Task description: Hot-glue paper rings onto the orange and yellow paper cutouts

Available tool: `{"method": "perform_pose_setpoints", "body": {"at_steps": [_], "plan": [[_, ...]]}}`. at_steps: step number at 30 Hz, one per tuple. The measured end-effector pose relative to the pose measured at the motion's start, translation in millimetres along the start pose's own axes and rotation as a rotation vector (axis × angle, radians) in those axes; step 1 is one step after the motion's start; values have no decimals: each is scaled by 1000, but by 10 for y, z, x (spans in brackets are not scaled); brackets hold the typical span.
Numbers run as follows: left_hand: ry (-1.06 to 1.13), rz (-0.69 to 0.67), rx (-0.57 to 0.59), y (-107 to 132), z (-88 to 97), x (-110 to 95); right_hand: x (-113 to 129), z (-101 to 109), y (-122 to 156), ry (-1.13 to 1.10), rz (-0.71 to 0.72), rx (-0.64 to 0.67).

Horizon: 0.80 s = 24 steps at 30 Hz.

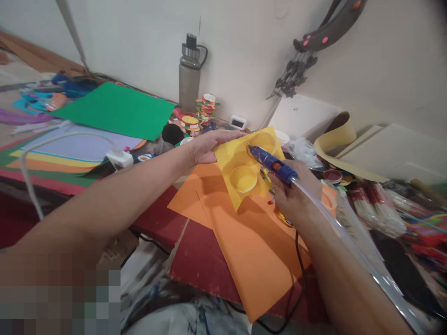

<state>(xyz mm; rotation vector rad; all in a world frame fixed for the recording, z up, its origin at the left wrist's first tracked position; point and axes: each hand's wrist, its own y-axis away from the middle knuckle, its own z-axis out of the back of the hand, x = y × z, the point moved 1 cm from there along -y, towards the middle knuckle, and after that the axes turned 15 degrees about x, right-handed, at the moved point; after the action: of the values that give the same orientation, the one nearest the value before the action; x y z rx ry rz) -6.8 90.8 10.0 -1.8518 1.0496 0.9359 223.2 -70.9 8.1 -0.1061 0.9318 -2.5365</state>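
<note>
My left hand (209,146) grips a yellow paper sheet (230,156) by its upper left edge, fingers behind it. Two round cup-like shapes sit on the sheet; the lower one (244,179) is yellow with a pale rim, and the upper one (267,141) is partly covered. In my right hand (293,190) is a blue hot glue gun (272,164), its nozzle at the rim of the upper round shape. A long clear glue stick (324,211) runs out of its back. Below the yellow sheet lie orange paper sheets (244,251) on the red table.
A green sheet (118,110) lies over coloured papers at the left, beside a white plug with cable (120,158). Against the wall stands a grey bottle (189,77). Packaged sticks (375,207) lie at the right. A black cord (299,274) hangs over the table's front edge.
</note>
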Motion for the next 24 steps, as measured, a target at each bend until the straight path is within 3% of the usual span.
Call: {"method": "perform_pose_setpoints", "body": {"at_steps": [7,16,24], "plan": [[-99,32,-22,1,-82,75,-61,-1,22,101,-10,34],[-99,28,-65,-3,-245,128,-3,48,17,36,-245,31],[-114,25,-43,-49,-233,263,-63,67,15,68,-264,5]]}}
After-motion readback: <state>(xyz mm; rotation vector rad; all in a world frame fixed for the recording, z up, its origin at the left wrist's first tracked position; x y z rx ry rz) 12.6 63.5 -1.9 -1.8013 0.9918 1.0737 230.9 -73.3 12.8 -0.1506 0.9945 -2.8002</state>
